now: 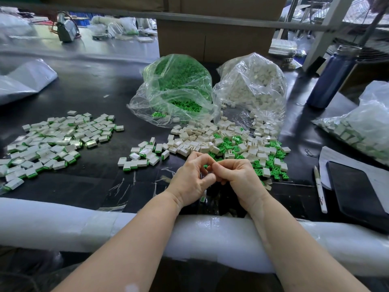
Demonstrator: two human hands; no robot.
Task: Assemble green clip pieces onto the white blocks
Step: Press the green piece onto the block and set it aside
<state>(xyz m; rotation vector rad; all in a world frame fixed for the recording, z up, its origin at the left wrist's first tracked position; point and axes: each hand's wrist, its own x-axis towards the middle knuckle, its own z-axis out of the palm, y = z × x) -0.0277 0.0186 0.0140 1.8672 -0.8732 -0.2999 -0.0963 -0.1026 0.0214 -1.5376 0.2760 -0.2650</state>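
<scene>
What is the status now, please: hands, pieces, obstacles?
Left hand and right hand curled together, held piece hidden. Loose pile just beyond; finished pile left. Nothing blocking.

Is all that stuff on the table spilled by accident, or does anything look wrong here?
Nothing looks damaged. Loose white blocks and green clips spill from the open bags in a mixed heap, seemingly on purpose.

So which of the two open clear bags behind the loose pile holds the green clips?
The left-hand bag, showing green throughout; the bag beside it holds white blocks.
</scene>
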